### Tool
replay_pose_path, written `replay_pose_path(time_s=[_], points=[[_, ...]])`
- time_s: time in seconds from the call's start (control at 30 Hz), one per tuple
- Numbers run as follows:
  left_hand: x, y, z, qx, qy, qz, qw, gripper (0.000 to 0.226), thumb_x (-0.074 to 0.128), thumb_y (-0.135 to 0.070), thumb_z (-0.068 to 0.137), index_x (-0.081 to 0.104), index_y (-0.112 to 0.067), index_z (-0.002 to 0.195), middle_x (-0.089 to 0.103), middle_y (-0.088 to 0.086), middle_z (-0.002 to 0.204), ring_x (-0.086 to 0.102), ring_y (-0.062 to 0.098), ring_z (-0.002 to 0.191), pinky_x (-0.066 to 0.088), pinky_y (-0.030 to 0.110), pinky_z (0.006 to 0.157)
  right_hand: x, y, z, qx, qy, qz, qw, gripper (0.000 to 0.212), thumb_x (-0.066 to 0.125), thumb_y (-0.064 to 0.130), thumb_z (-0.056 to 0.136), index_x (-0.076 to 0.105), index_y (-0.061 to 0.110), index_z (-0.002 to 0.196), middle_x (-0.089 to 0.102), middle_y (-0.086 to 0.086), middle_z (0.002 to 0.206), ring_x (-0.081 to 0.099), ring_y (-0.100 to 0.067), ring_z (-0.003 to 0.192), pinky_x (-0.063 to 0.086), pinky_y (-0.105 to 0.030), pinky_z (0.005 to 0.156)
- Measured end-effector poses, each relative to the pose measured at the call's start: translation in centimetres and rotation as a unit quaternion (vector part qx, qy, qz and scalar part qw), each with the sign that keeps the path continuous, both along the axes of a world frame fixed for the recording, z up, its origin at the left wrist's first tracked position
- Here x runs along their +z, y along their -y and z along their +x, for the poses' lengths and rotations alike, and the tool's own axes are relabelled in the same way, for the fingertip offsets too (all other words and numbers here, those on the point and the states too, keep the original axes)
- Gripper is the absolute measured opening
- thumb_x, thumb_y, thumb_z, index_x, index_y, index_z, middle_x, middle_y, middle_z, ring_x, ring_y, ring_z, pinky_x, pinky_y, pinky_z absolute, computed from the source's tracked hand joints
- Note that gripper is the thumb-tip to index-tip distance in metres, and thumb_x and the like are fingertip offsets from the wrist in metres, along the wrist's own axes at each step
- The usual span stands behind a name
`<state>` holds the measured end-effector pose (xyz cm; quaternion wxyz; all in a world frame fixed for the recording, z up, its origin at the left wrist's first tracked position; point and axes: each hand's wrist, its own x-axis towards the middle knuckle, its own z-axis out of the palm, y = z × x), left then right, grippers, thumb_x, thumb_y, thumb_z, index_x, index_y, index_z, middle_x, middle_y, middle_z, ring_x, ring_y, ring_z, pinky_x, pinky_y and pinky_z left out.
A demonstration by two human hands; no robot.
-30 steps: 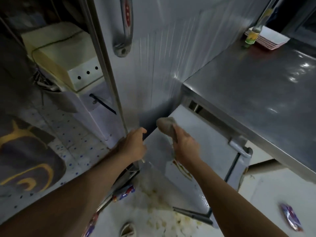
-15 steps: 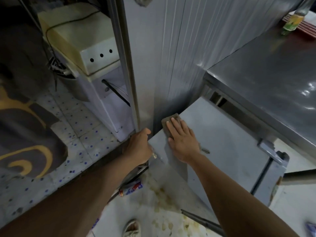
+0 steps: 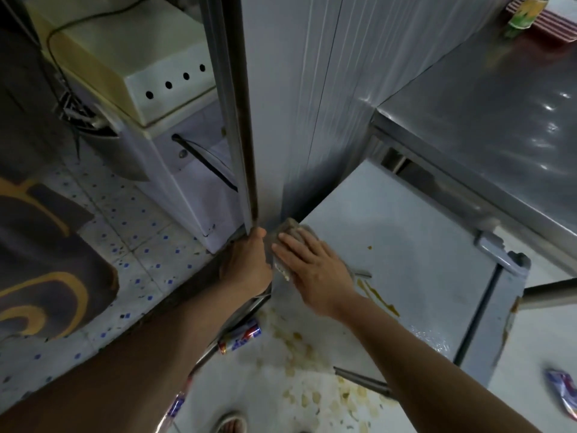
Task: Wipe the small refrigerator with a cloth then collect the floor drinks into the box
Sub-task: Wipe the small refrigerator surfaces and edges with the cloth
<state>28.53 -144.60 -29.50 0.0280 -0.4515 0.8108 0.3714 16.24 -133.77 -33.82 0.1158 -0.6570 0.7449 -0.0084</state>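
Cloth [image 3: 288, 234], greyish and crumpled, lies on the near left corner of the small refrigerator's top [image 3: 406, 260], pinned flat under the right hand [image 3: 315, 270]. That hand's fingers are straight and spread, pressing down rather than curling round the fabric, so only the far edge and a strip beside the thumb show. The left hand [image 3: 246, 267] sits just beside it at the corner, fingers curled over the edge where the refrigerator meets the tall ribbed steel cabinet [image 3: 296, 104]; what exactly it grips cannot be told.

The cloth looks soft and limp, likely damp, and should fold or bunch readily; a flat palm with steady downward pressure suits it better than a pinch, which would drag it into a wad. The white top appears smooth and hard, so the cloth will probably slide easily. Brownish streaks [image 3: 377, 295] lie near the right wrist, and a small spot [image 3: 370, 247] sits further out; these may need firmer rubbing.

On the stained floor below, a red-and-blue drink can [image 3: 240, 337] lies on its side near the left forearm, and a crumpled packet [image 3: 562, 392] lies well apart at the right edge. The can looks light, rigid and prone to rolling, best taken round its middle. No box is in view.
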Motion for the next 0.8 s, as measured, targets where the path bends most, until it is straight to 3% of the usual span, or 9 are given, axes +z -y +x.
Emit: replay_pose_path(time_s=[0.07,0.17,0.33,0.43,0.63,0.8], points=[[-0.1,0.3,0.1,-0.009,-0.001,0.000,1.000,0.058,0.061,-0.005,0.084,0.034,-0.014,0.134,0.051,0.014,0.129,0.050,0.029,0.119,0.046,0.045,0.096,0.0,1.5,-0.8,-0.057,0.001,0.002,0.998,0.057,0.024,0.049,0.096,0.004,0.041,0.148,-0.001,0.011,0.159,-0.009,-0.022,0.146,0.005,-0.042,0.118],[-0.1,0.6,0.1,-0.029,0.010,-0.010,0.999,0.062,0.062,-0.004,0.083,0.031,-0.011,0.137,0.050,0.016,0.132,0.050,0.031,0.120,0.046,0.045,0.097,0.1,3.5,-0.9,-0.127,0.001,-0.001,0.992,0.054,0.023,0.047,0.098,0.009,0.038,0.149,-0.002,0.010,0.159,-0.010,-0.021,0.146,0.003,-0.041,0.117],[0.1,0.0,-0.8,-0.048,0.013,-0.015,0.999,0.052,0.059,-0.006,0.085,0.037,-0.012,0.132,0.051,0.012,0.131,0.051,0.027,0.118,0.046,0.041,0.097,0.2,-0.3,2.0,-0.148,0.024,-0.018,0.988,0.057,0.022,0.043,0.098,0.000,0.032,0.150,-0.008,0.009,0.158,-0.019,-0.017,0.144,-0.003,-0.041,0.119],[0.4,-0.4,-2.1,-0.037,0.004,-0.018,0.999,0.045,0.055,-0.006,0.086,0.038,-0.010,0.128,0.055,0.011,0.125,0.054,0.026,0.111,0.045,0.034,0.090,0.3,-0.6,0.6,-0.137,0.026,-0.016,0.990,0.057,0.026,0.037,0.098,0.004,0.033,0.150,-0.002,0.012,0.159,-0.009,-0.017,0.146,0.002,-0.039,0.118],[0.0,-0.1,-5.4,-0.026,0.043,-0.062,0.997,0.058,0.053,-0.011,0.090,0.024,-0.010,0.140,0.055,0.015,0.125,0.055,0.030,0.110,0.049,0.043,0.090,-0.4,2.9,-6.0,-0.157,0.012,-0.039,0.987,0.054,0.020,0.037,0.094,0.021,0.033,0.148,0.011,0.012,0.158,0.004,-0.017,0.146,0.004,-0.043,0.116],[-0.8,0.1,-6.6,-0.023,0.048,-0.060,0.997,0.056,0.057,-0.011,0.088,0.027,-0.007,0.135,0.058,0.016,0.114,0.059,0.031,0.100,0.052,0.045,0.082,-0.2,5.5,-11.1,-0.207,0.019,-0.062,0.976,0.048,0.034,0.028,0.095,0.032,0.027,0.143,0.022,0.008,0.155,0.009,-0.023,0.145,0.011,-0.039,0.114]])
